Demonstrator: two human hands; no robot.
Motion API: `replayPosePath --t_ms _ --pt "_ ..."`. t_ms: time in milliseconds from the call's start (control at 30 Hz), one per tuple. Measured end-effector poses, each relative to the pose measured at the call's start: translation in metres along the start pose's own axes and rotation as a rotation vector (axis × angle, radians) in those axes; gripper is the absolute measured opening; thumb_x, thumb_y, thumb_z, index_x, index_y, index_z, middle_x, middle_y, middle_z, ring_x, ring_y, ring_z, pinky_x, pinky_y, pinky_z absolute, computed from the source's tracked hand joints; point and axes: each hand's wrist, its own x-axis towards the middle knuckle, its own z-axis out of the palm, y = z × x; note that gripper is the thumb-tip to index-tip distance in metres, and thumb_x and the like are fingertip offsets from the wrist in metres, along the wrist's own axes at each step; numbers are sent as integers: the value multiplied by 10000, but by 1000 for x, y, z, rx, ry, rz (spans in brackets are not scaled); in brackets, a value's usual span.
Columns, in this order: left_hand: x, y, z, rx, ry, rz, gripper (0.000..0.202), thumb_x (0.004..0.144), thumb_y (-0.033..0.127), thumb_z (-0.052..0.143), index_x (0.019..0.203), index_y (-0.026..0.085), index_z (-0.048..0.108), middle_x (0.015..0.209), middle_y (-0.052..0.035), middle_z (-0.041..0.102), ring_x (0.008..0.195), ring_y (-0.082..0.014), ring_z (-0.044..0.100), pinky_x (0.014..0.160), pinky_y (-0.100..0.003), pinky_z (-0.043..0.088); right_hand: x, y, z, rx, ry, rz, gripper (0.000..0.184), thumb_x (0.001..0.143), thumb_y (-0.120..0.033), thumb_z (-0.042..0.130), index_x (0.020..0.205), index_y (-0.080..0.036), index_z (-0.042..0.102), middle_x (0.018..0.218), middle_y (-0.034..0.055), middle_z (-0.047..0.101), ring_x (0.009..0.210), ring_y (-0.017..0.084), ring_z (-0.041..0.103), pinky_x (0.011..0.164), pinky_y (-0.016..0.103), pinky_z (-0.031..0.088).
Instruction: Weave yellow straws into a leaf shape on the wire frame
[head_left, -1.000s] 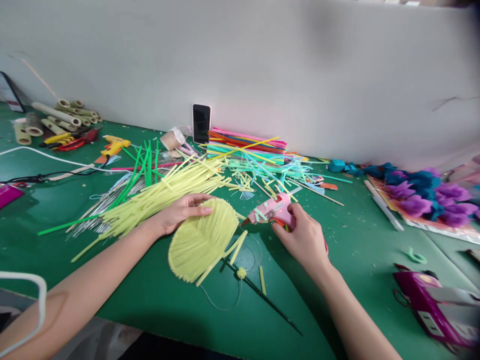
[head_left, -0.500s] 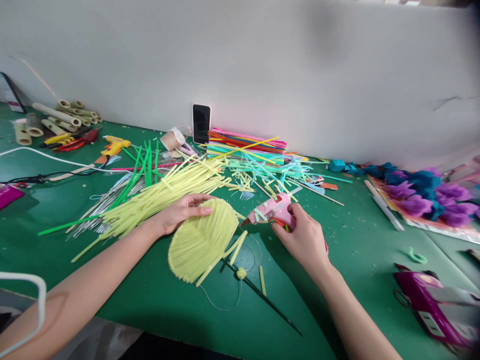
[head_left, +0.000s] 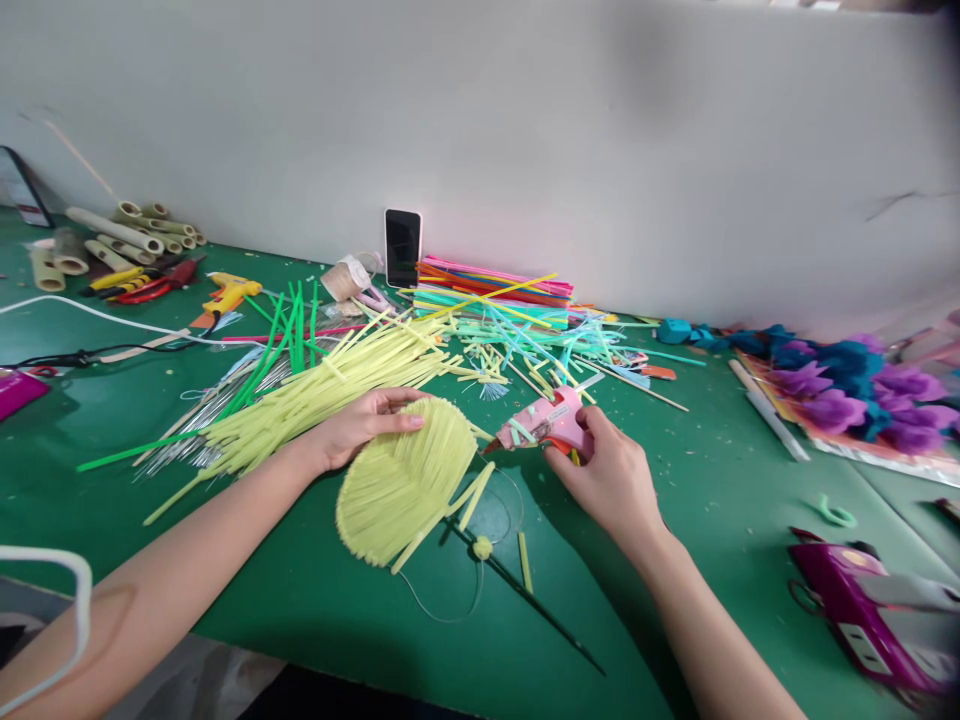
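My left hand (head_left: 375, 425) grips the upper left edge of a yellow-green leaf shape made of pipe cleaners (head_left: 409, 485), thumb on top and fingers behind it. In my right hand (head_left: 607, 465) is a pink hot glue gun (head_left: 551, 420), its nozzle pointing left, close to the leaf's right edge. Short yellow pipe cleaner pieces (head_left: 476, 495) lie by that edge. Below them a dark thin stick (head_left: 544, 605) with a small yellow pompom (head_left: 482, 547) rests on the green table (head_left: 375, 640), beside a thin looped wire (head_left: 450, 618).
Yellow pipe cleaners (head_left: 337, 395) are heaped behind my left hand, with colourful bundles (head_left: 495, 290) and a phone (head_left: 403, 248) by the wall. At left lie a yellow glue gun (head_left: 229, 292) and bamboo tubes (head_left: 135, 235). Purple flowers (head_left: 832, 405) and a purple power strip (head_left: 862, 610) are at right.
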Motion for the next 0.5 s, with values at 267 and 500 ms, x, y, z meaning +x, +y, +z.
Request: replayPosePath --t_ms 267,500 --pt "-1 1 1 -2 5 0 413 625 218 850 1005 232 690 914 -4 747 765 -153 702 724 -266 572 0 -1 1 3 -8 18 252 713 -385 605 862 -238 465 670 -16 568 542 162 493 530 252 339" --pt "-1 1 2 -8 -5 0 420 620 216 852 1006 219 687 903 -8 748 750 -154 700 715 -271 574 1 -1 -1 -2 -22 30 273 711 -394 617 852 -241 440 677 -21 569 546 156 490 531 245 333"
